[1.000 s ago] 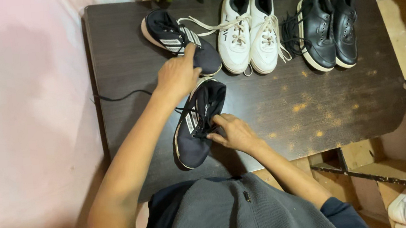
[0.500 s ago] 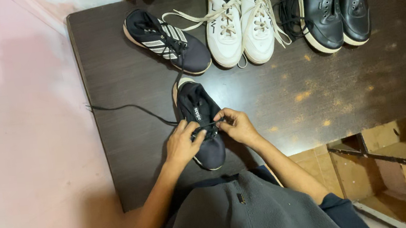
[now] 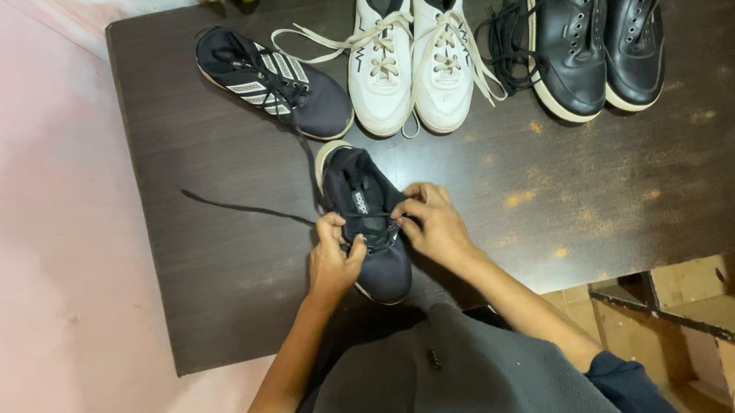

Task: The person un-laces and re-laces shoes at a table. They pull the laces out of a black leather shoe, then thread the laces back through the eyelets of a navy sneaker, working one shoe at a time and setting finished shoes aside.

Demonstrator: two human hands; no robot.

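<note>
A dark navy sneaker lies near the front edge of the dark wooden table, toe toward me. My left hand pinches its black lace, which trails off to the left across the table. My right hand grips the lace on the shoe's right side. Both hands sit over the laced part of the shoe. Its matching sneaker with white stripes lies farther back on the left.
A pair of white sneakers with loose laces stands at the back middle. A pair of black shoes stands at the back right. Pink floor lies to the left. Wooden shelving is at the lower right.
My left hand came back from the far sneaker to the near shoe. The near shoe has been turned straight and both hands now hold its laces; the view has shifted.
</note>
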